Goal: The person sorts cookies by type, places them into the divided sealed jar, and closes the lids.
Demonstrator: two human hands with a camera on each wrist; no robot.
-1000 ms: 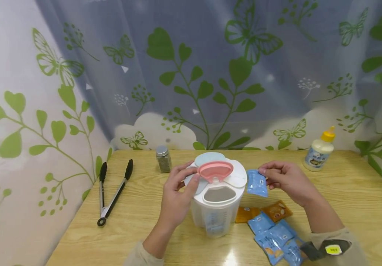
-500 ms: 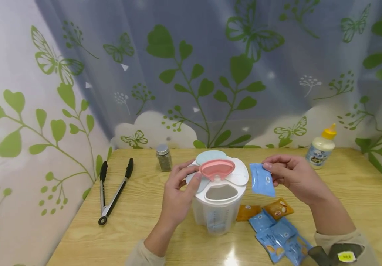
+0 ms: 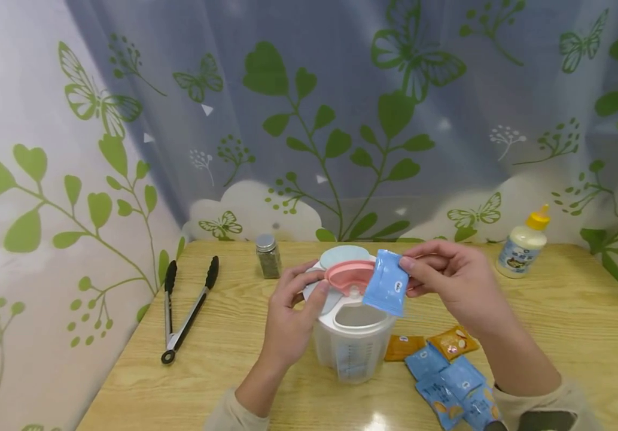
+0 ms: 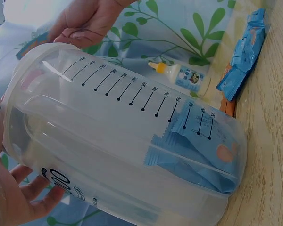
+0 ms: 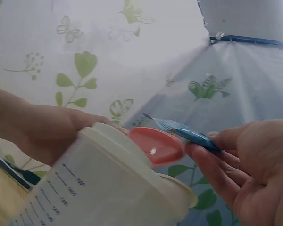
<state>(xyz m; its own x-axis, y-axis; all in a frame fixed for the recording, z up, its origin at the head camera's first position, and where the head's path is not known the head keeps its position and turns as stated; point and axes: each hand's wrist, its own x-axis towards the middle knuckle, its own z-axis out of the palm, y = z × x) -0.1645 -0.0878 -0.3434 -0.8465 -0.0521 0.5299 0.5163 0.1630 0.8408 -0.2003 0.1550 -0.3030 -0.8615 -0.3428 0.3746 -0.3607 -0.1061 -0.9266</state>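
Here a blue packet [image 3: 386,282] is pinched by the right hand [image 3: 456,281] and held tilted just above the open compartment of the clear container [image 3: 352,335] on the table [image 3: 556,335]. The raised pink flap [image 3: 347,274] is gripped between the curled fingers and thumb of the left hand [image 3: 287,317]. More packets [image 3: 448,374] are lying beside the container, near the right forearm

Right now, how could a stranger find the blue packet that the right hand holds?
On the wooden table stands a clear plastic measuring container with a white lid. Just above its open lid hole, the right hand pinches a light blue foil packet. Unlike the packets lying flat beside the container, it hangs in the air.
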